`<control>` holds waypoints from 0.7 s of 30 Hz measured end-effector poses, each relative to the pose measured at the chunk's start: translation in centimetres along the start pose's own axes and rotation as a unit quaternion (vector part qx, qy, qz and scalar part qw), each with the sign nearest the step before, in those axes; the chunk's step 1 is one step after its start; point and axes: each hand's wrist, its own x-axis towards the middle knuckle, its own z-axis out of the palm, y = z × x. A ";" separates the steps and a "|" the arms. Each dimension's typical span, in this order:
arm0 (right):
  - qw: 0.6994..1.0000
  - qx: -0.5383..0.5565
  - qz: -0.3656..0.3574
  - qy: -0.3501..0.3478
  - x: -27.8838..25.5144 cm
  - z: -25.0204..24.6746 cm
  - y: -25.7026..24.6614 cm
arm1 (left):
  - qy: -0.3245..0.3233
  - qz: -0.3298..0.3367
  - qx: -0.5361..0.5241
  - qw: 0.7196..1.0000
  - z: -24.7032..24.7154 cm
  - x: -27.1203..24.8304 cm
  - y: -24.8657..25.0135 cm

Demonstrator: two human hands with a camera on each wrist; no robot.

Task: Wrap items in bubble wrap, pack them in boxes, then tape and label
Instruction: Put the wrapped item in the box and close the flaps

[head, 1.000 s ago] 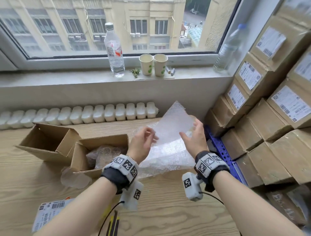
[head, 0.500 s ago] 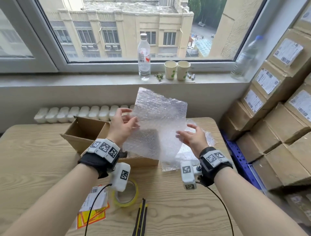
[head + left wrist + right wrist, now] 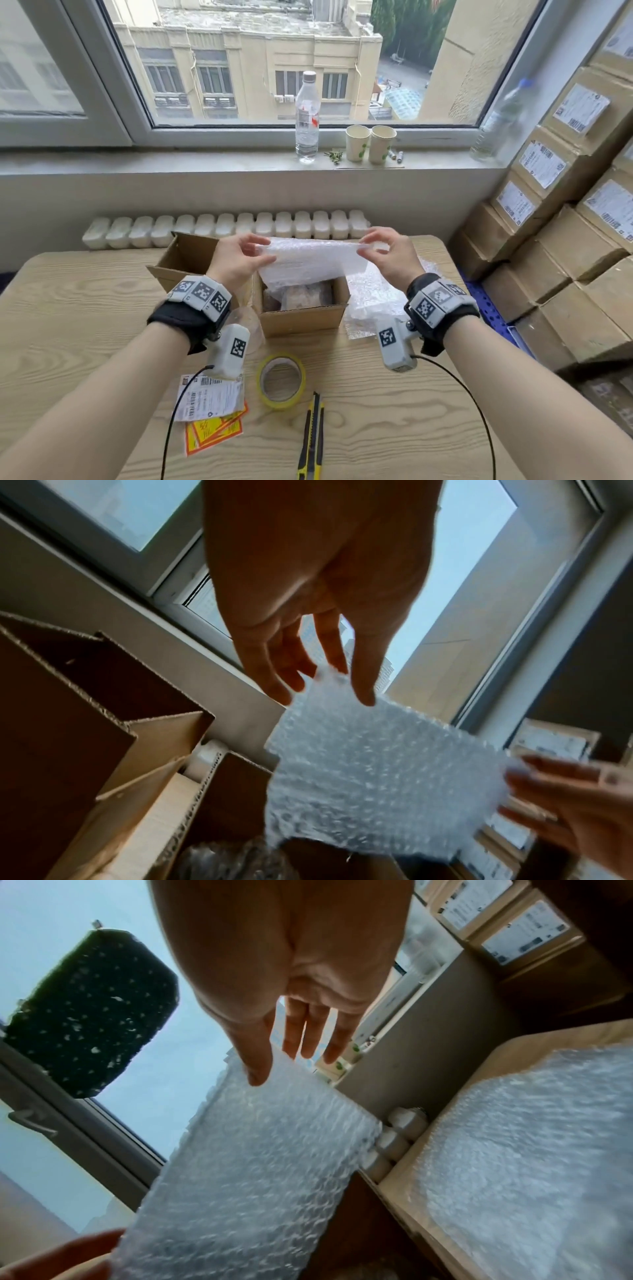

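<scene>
A sheet of bubble wrap (image 3: 313, 262) hangs stretched between both hands above an open cardboard box (image 3: 301, 317). My left hand (image 3: 239, 258) pinches its left top corner and my right hand (image 3: 387, 253) pinches the right top corner. Inside the box lies a wrapped item (image 3: 303, 296). The left wrist view shows the bubble wrap (image 3: 373, 777) pinched by the left hand (image 3: 318, 669) between thumb and fingers. In the right wrist view the right hand (image 3: 284, 1042) holds the bubble wrap (image 3: 253, 1172) by its upper edge.
A second open box (image 3: 186, 255) stands behind the left hand. More bubble wrap (image 3: 373, 298) lies right of the box. A tape roll (image 3: 281, 380), a utility knife (image 3: 313, 442) and shipping labels (image 3: 210, 399) lie near me. Stacked labelled cartons (image 3: 561, 212) line the right. Bottles and cups stand on the sill.
The sheet, held upright in front of me before, is now lowered and stretched sideways over the open box. Both hands have moved to its top corners.
</scene>
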 end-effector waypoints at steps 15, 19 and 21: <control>0.996 -0.062 -0.069 0.009 0.9 1.9 -7.0 | -0.078 0.089 0.002 0.993 -0.5 0.7 2.6; 0.997 0.057 0.054 -0.016 -0.4 3.1 -5.4 | -0.094 0.021 -0.175 0.980 -1.9 -0.3 2.4; 0.985 0.127 0.109 -0.046 -1.1 4.2 -4.5 | -0.098 0.001 -0.206 0.974 -2.4 -0.8 2.1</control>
